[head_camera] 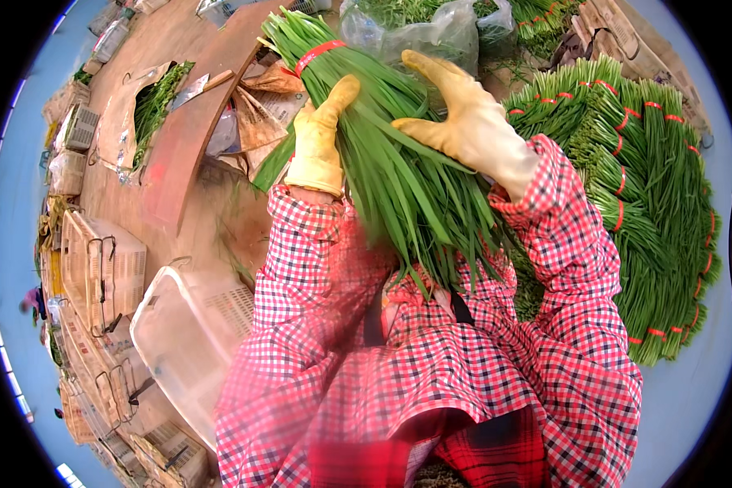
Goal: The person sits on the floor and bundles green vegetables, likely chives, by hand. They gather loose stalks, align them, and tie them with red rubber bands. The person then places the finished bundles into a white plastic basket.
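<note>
A bunch of long green leaves, likely garlic chives (pixel 390 146), stretches before me, its cut ends at the top and its leaf tips hanging towards my lap. Near the stems it is bound with a red band (pixel 317 55). My left hand (pixel 323 137), in a yellow rubber glove, grips the bunch from the left, thumb on top and fingers hidden beneath. On the other side, my right hand (pixel 470 119), gloved alike, is spread with thumb and fingers apart, its lower fingertip over the leaves. Whether it touches them I cannot tell.
At right rises a large pile of banded bunches (pixel 653 201). A clear plastic bag (pixel 427 39) of greens sits at the top. Leftward lie a reddish board (pixel 198 116), a knife (pixel 189 91) and a sack of greens (pixel 149 116). Pale plastic crates (pixel 186 329) stand lower left.
</note>
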